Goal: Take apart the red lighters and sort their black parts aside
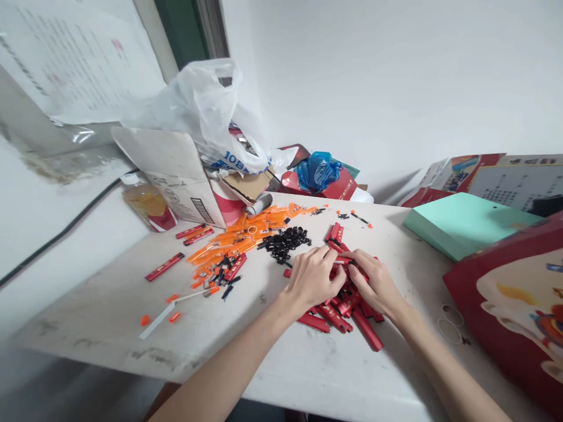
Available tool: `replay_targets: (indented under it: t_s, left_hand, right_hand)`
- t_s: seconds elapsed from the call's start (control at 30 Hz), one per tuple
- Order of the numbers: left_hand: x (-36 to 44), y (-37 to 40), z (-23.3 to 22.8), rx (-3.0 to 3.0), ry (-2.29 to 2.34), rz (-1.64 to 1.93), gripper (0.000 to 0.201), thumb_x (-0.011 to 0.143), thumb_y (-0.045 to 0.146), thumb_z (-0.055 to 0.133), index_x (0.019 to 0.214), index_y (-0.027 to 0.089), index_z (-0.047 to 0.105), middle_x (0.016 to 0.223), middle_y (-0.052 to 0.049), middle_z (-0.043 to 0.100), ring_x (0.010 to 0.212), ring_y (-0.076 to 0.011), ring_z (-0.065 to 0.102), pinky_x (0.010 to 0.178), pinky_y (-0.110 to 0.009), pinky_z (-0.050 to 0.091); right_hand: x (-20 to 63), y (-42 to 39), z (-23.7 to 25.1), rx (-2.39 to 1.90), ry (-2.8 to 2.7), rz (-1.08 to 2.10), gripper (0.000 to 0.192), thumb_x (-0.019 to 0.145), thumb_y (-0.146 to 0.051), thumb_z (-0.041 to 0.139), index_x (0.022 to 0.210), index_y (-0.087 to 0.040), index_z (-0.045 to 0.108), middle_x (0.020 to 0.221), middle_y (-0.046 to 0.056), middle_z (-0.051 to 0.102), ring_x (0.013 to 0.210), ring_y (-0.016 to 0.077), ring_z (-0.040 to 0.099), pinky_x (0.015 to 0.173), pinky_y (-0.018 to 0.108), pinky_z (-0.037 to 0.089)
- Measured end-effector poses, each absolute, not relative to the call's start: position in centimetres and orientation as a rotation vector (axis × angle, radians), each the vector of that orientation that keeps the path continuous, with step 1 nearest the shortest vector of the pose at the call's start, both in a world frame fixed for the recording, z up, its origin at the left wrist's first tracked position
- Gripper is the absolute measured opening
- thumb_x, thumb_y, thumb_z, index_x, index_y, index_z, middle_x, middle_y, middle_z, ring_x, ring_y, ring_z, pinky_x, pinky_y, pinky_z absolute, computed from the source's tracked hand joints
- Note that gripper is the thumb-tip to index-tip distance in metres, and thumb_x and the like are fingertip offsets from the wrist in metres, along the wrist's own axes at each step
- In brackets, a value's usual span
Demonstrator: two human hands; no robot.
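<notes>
My left hand [311, 275] and right hand [373, 284] meet over heap of red sticks [347, 310], centre of pale, scuffed counter [308, 363]. Both hands closed, fingers pinching one glossy red stick [342, 259] between them. Left of heap: small black clips [285, 241] in clump, then translucent orange tubes [237, 240] fanned out. Far left, crinkled white plastic bag [206, 111] over cardboard box [176, 176]. Right, flat mint-green pad [466, 223].
</notes>
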State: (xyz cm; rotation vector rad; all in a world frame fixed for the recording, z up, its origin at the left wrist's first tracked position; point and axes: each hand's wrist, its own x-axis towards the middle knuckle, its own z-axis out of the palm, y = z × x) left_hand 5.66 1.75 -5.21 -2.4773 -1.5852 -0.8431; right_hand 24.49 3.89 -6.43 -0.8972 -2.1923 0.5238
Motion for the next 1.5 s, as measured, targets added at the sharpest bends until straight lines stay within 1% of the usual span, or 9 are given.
replay_targets:
  t_s: [0.17,0.4,0.57,0.67,0.8,1.1,1.2,1.33,1.5]
  left_hand:
    - [5.5,2.0,-5.2,-2.496,-1.515,-0.817,0.013,0.090,0.026,0.053,0.094,0.019,0.063,0.089,-0.006,0.069,0.085,-0.0231,0.067,0.071,-0.035,0.052]
    - [5.6,1.9,-5.3,-2.513,-1.444,-0.762,0.012,0.087,0.023,0.053,0.090,0.019,0.063,0.088,-0.006,0.067,0.083,-0.0231,0.065,0.069,-0.036,0.052]
    - [5.7,1.9,-5.5,-2.510,-1.426,-0.746,0.010,0.085,0.021,0.055,0.089,0.018,0.064,0.088,-0.006,0.068,0.082,-0.0228,0.065,0.067,-0.035,0.051]
    - [5.6,1.9,-5.5,-2.491,-1.420,-0.758,0.008,0.084,0.020,0.056,0.087,0.019,0.064,0.087,-0.006,0.068,0.082,-0.0223,0.064,0.067,-0.034,0.051]
    - [5.6,2.0,-5.6,-2.464,-1.415,-0.771,0.009,0.083,0.018,0.057,0.087,0.018,0.064,0.087,-0.005,0.068,0.083,-0.0223,0.065,0.068,-0.035,0.051]
    - [6.1,1.9,-6.0,-2.491,-1.390,-0.740,0.008,0.082,0.018,0.059,0.088,0.016,0.064,0.089,-0.006,0.071,0.080,-0.0229,0.067,0.064,-0.035,0.050]
    - [6.2,1.9,-6.1,-2.485,-1.377,-0.751,0.008,0.082,0.019,0.059,0.087,0.015,0.064,0.087,-0.006,0.071,0.079,-0.0236,0.068,0.065,-0.035,0.050]
    - [6.1,2.0,-5.9,-2.489,-1.425,-0.753,0.007,0.083,0.018,0.056,0.083,0.017,0.062,0.080,-0.004,0.069,0.076,-0.0219,0.067,0.063,-0.033,0.048]
    - [5.7,2.2,-5.8,-2.524,-1.487,-0.703,0.009,0.084,0.022,0.058,0.087,0.016,0.065,0.087,-0.008,0.072,0.081,-0.0238,0.069,0.064,-0.033,0.049]
  right_hand:
    - [24.6,4.1,-6.5,-0.908,-2.254,0.525,0.026,0.103,-0.022,0.040,0.120,-0.024,0.059,0.104,0.007,0.068,0.088,0.0227,0.067,0.079,0.036,0.051]
    - [24.7,4.3,-6.9,-0.939,-2.329,0.456,0.018,0.100,-0.021,0.040,0.098,-0.023,0.058,0.088,0.005,0.063,0.076,0.0215,0.062,0.073,0.034,0.048]
    - [24.6,4.0,-6.7,-0.972,-2.353,0.469,0.017,0.099,-0.019,0.038,0.104,-0.022,0.055,0.090,0.004,0.062,0.075,0.0213,0.061,0.072,0.034,0.048]
    - [24.6,3.8,-6.4,-1.007,-2.370,0.515,0.019,0.100,-0.019,0.035,0.101,-0.022,0.054,0.089,0.004,0.064,0.075,0.0216,0.061,0.075,0.036,0.048]
    - [24.7,3.8,-6.2,-1.014,-2.380,0.581,0.021,0.100,-0.017,0.033,0.107,-0.022,0.053,0.096,0.005,0.066,0.080,0.0221,0.063,0.077,0.036,0.048]
    - [24.1,3.4,-6.4,-1.057,-2.403,0.415,0.016,0.096,-0.013,0.036,0.085,-0.022,0.045,0.078,0.001,0.055,0.066,0.0188,0.052,0.065,0.031,0.041]
    - [24.1,3.6,-6.7,-1.030,-2.389,0.369,0.017,0.095,-0.012,0.037,0.085,-0.022,0.046,0.077,0.001,0.054,0.062,0.0178,0.049,0.061,0.031,0.039]
    - [24.5,3.7,-6.3,-0.929,-2.346,0.443,0.020,0.098,-0.013,0.034,0.090,-0.022,0.050,0.082,0.003,0.057,0.070,0.0186,0.053,0.067,0.031,0.044]
    - [24.8,3.1,-4.9,-0.957,-2.393,0.584,0.023,0.097,-0.011,0.033,0.093,-0.021,0.054,0.086,0.003,0.061,0.073,0.0190,0.057,0.071,0.032,0.044]
